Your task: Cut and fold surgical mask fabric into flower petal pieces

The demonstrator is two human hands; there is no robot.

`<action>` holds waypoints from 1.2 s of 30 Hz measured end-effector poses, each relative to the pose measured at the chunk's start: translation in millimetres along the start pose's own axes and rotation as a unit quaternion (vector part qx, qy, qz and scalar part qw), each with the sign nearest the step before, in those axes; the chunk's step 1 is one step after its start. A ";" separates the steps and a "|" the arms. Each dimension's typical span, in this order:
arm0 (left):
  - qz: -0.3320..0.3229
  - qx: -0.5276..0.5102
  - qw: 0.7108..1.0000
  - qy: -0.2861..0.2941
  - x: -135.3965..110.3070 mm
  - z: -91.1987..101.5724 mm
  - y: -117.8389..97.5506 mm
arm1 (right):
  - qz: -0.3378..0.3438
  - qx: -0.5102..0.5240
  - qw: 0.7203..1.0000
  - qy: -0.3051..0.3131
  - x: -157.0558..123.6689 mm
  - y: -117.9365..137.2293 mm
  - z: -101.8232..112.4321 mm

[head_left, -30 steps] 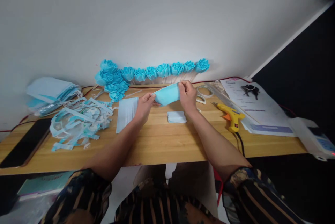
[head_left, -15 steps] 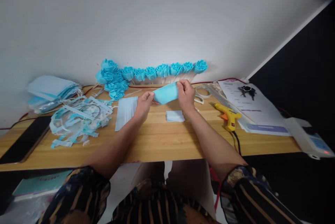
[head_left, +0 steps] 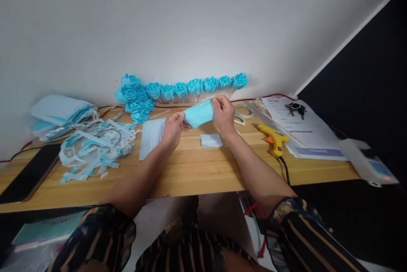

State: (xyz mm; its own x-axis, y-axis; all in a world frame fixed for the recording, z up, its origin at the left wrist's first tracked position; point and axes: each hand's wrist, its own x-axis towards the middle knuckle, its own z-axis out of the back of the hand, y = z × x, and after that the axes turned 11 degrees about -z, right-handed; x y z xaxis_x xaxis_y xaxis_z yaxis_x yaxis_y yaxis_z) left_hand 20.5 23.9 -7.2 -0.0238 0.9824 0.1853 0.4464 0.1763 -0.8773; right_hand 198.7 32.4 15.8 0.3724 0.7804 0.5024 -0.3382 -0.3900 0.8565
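A light-blue strip of face-mask fabric (head_left: 199, 113) is stretched in the air above the table, tilted up to the right. My left hand (head_left: 174, 127) pinches its left end, and my right hand (head_left: 224, 114) grips the right end between thumb and fingers. Beneath it on the wood lies a small stack of cut pale-blue pieces (head_left: 211, 140). Beside my left hand is a pile of longer pale-blue fabric pieces (head_left: 151, 138), partly covered by the wrist. Behind, a row of blue fabric roses (head_left: 195, 86) lines the wall, with more roses (head_left: 135, 98) heaped at its left end.
Mask offcuts and ear loops (head_left: 98, 147) lie left, near a stack of masks (head_left: 62, 113) and a phone (head_left: 32, 172). To the right are scissors (head_left: 239, 120), tape (head_left: 244, 110), a yellow glue gun (head_left: 274, 138), papers (head_left: 286, 121), keys (head_left: 295, 109) and a power strip (head_left: 365, 161).
Both hands keep hold of the fabric strip, which has barely moved. The whole view has shifted slightly, so the table's right side appears a little further left.
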 end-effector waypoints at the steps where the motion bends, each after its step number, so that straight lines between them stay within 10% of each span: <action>1: 0.003 0.001 1.000 0.004 0.0 0.3 0.1 | 0.001 0.000 1.000 0.003 0.2 0.9 0.4; 36: 0.024 -0.038 0.997 0.060 5.5 7.4 -4.3 | 0.021 -0.075 0.997 0.002 1.8 -4.7 7.0</action>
State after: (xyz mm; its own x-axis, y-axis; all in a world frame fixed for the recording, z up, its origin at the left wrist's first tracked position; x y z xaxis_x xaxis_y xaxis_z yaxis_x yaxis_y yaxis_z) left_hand 11.8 29.0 -5.7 0.1045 0.9744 0.1993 0.5105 0.1194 -0.8515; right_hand 207.0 32.2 13.5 0.3512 0.7670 0.5370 -0.4792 -0.3455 0.8069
